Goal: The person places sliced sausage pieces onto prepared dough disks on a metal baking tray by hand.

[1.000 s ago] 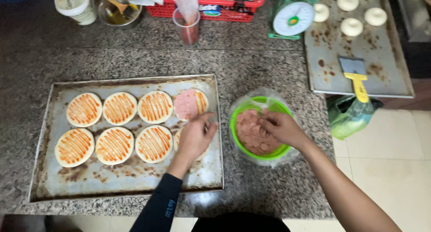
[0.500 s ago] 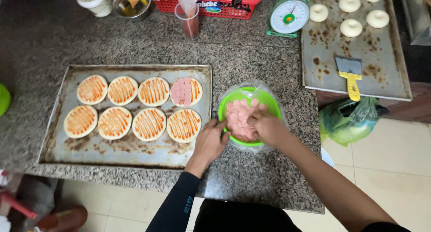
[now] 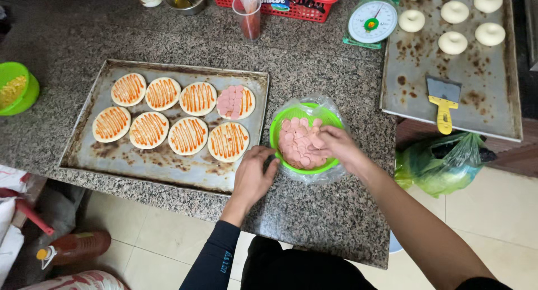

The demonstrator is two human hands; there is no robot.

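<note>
We see the right hand reaching into the round green plastic bowl of pink sausage slices, fingers curled narrowly on slices. The left hand, loosely cupped, touches the bowl's near-left rim. Just left lies the rectangular metal baking tray carrying sauce-striped round dough bases.

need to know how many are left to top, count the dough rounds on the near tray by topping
sauce-only rounds: 7
round with pink sausage slices: 1
total on the tray: 8
</note>
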